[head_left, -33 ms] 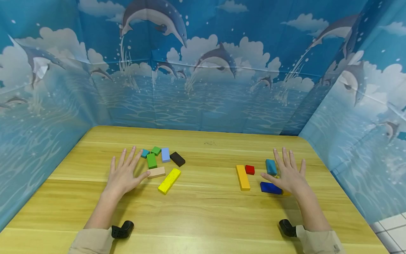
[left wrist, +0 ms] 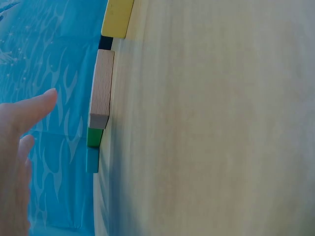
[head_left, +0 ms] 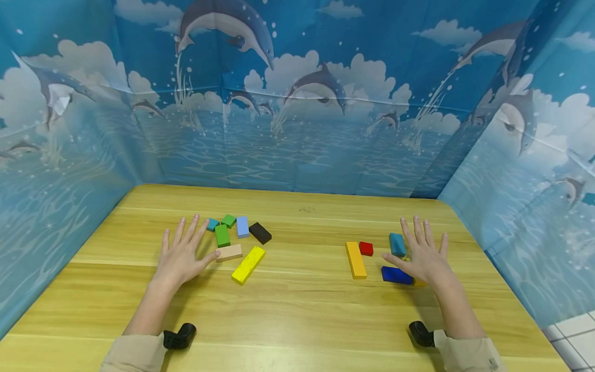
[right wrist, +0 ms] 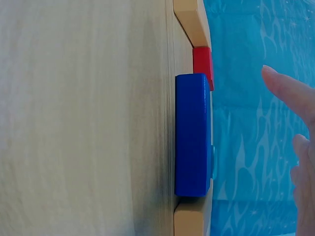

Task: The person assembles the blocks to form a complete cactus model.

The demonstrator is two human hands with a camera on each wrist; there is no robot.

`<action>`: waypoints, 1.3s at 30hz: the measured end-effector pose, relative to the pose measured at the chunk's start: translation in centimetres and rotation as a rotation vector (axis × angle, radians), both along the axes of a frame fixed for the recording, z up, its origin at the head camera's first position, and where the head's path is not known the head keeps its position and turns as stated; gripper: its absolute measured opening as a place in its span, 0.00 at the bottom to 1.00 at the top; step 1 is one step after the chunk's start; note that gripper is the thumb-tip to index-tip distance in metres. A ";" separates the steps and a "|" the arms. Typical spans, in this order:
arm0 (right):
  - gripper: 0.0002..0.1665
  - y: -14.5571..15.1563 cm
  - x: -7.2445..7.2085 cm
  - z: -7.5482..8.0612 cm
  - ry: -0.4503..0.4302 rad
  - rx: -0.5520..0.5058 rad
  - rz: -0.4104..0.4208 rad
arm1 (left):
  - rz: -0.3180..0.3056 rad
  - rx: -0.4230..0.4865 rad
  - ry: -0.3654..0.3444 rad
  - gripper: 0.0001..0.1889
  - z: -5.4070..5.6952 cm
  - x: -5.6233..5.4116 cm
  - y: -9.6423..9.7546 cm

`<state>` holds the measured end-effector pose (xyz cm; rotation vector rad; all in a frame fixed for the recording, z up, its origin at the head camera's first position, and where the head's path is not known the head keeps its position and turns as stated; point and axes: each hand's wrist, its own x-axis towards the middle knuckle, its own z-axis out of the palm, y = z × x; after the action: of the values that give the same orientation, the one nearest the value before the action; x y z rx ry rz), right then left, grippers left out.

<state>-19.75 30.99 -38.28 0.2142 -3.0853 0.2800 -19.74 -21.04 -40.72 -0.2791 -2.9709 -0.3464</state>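
Observation:
My left hand (head_left: 181, 258) hovers over the table with its fingers spread, holding nothing. Its thumb appears nearest a plain wooden block (head_left: 230, 252); the left wrist view shows a gap between them. Around that block lie a yellow block (head_left: 248, 265), green blocks (head_left: 222, 235), a small teal block (head_left: 212, 225), a light blue block (head_left: 243, 227) and a black block (head_left: 260, 233). On the other side my right hand (head_left: 423, 258), also spread and holding nothing, hovers above a dark blue block (head_left: 396, 275) and a teal block (head_left: 397, 244). It partly hides yellow-orange pieces beneath it.
Left of the right hand are an orange block (head_left: 356, 260) and a small red block (head_left: 366, 248). The wooden table (head_left: 297, 320) ends at a dolphin-print curtain (head_left: 297, 129) along its back and sides. A black device (head_left: 180, 337) is strapped at the left wrist, another (head_left: 421, 334) at the right.

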 end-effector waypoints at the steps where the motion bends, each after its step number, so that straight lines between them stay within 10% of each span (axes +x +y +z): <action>1: 0.61 0.0 0.0 0.0 0.000 0.000 0.000 | 0.000 -0.001 -0.001 0.44 0.0 0.0 0.0; 18: 0.59 0.1 0.0 0.1 -0.006 -0.028 0.019 | -0.032 0.022 0.007 0.44 0.1 -0.1 0.1; 28: 0.54 0.0 -1.0 -0.9 0.147 -0.334 0.194 | -0.211 0.165 0.051 0.45 0.1 -0.5 0.5; 39: 0.52 -0.6 -1.7 -2.1 0.085 -0.556 0.297 | -0.371 0.410 -0.074 0.42 -0.6 -0.5 1.4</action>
<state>-21.42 30.42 -40.40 0.6316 -2.7418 1.0778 -20.22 -19.62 -41.36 -0.7775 -2.8122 -1.0066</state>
